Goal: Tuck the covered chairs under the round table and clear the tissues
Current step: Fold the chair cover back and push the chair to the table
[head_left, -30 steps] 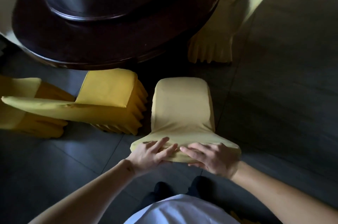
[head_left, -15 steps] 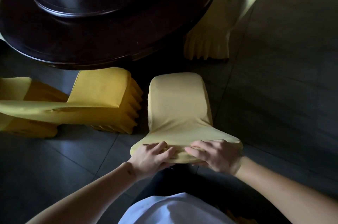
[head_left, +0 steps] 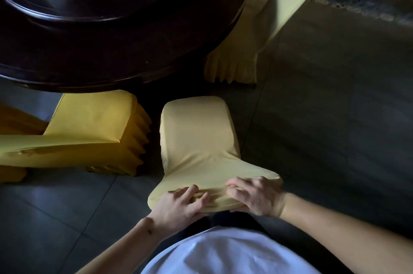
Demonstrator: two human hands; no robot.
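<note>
A chair in a pale yellow cover (head_left: 196, 137) stands right in front of me, its seat pointing at the dark round table (head_left: 116, 34). My left hand (head_left: 178, 204) and my right hand (head_left: 257, 197) both grip the top of its backrest, fingers curled over the bunched fabric. The seat's front edge lies just short of the table's rim. No tissues are in view.
A deeper yellow covered chair (head_left: 89, 137) stands to the left, partly under the table. A third covered chair (head_left: 250, 34) sits at the table's right side. Dark floor tiles (head_left: 335, 117) spread to the right, and a fringed rug edge (head_left: 357, 7) runs at top right.
My fingers have curled from flat on the backrest top into a grip that bunches the cover. The chair and I have moved a little closer to the table.
</note>
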